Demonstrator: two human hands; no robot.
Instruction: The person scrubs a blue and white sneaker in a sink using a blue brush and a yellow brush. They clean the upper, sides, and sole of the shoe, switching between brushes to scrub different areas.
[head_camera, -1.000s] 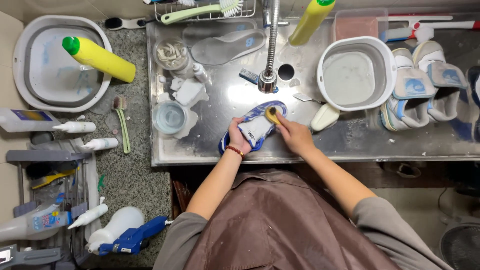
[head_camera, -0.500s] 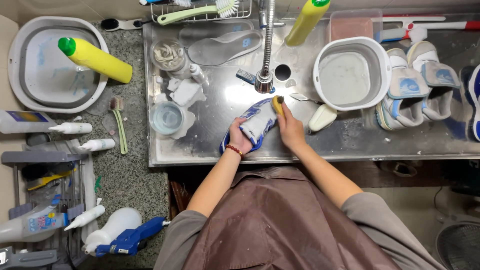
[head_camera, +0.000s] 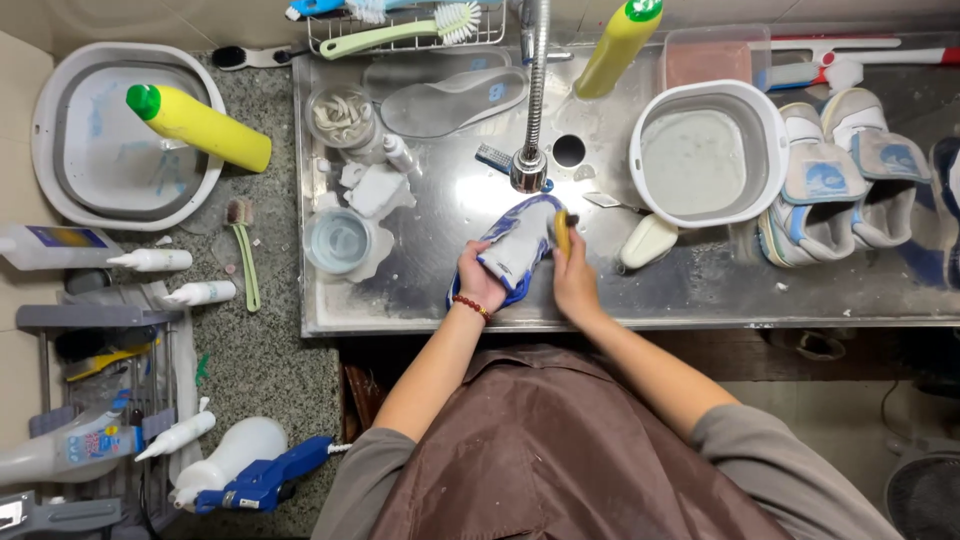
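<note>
1. A stainless steel sink (head_camera: 700, 290) is seen from above, spanning the upper right of the view, with a granite counter (head_camera: 270, 340) to its left
2. A grey collapsible basin (head_camera: 60, 110) is set on the far left, with a yellow bottle (head_camera: 200, 125) laid across its rim
3. A round white tub (head_camera: 770, 130) of cloudy water is placed in the sink, right of the tap (head_camera: 530, 165); a pair of white and blue shoes (head_camera: 840, 190) is lined up just beside it
4. A blue and white shoe (head_camera: 515, 250) is held in the sink, directly below the tap, near the front edge
5. The left hand (head_camera: 478, 282) is closed around the shoe's near end, fingers wrapped over its side; a red bead bracelet (head_camera: 470, 303) is worn at the wrist
6. The right hand (head_camera: 575, 280) is closed on a small yellow brush (head_camera: 563, 232), which is pressed against the shoe's right side
7. A grey insole (head_camera: 450, 100) is laid at the back of the sink
8. A green-handled brush (head_camera: 243, 250) is left on the counter
</note>
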